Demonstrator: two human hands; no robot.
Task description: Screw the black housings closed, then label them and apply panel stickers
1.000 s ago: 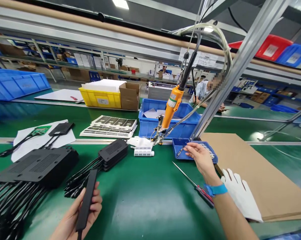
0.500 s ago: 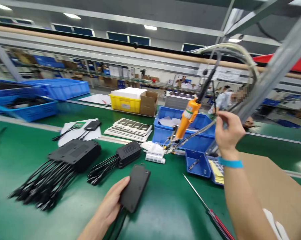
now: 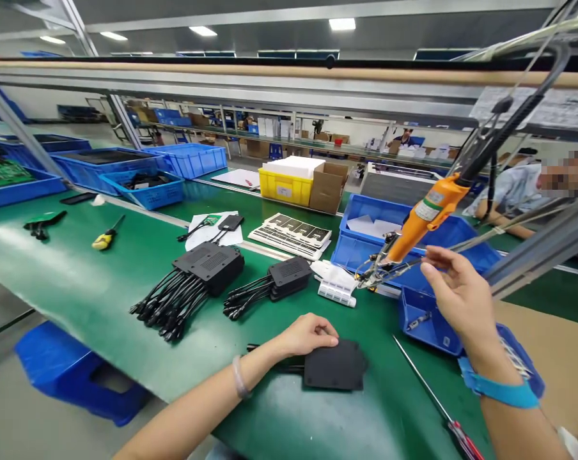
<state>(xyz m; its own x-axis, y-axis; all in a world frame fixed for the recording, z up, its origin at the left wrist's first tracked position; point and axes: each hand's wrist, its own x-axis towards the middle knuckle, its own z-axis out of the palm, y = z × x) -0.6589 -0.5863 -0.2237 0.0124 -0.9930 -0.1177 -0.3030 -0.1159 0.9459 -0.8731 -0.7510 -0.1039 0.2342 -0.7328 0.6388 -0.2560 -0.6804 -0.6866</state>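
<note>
My left hand [image 3: 308, 335] has its fingers curled on the upper edge of a flat black plastic box [image 3: 334, 367], which lies just above or on the green tabletop; black cables run out of its left side. My right hand [image 3: 461, 297] is raised with thumb and fingers apart, holding nothing. Just left of it hangs an orange electric screwdriver [image 3: 426, 214], tilted, on a dark hose. A white plastic piece [image 3: 337, 291] sits below the screwdriver's tip. Several black boxes with cables [image 3: 210, 265] are stacked to the left, beside a smaller stack [image 3: 289, 276].
A long screwdriver [image 3: 435, 393] with a red handle lies at right, near a small blue bin [image 3: 426, 345]. Printed sheets [image 3: 293, 236], a yellow bin [image 3: 284, 191] and a large blue bin [image 3: 360, 246] stand farther back. A co-worker [image 3: 514, 185] sits at far right.
The black box has turned sideways and moved right and lower with my left hand. My right hand has come down from the cable, its fingers opening. The view has swung left.
</note>
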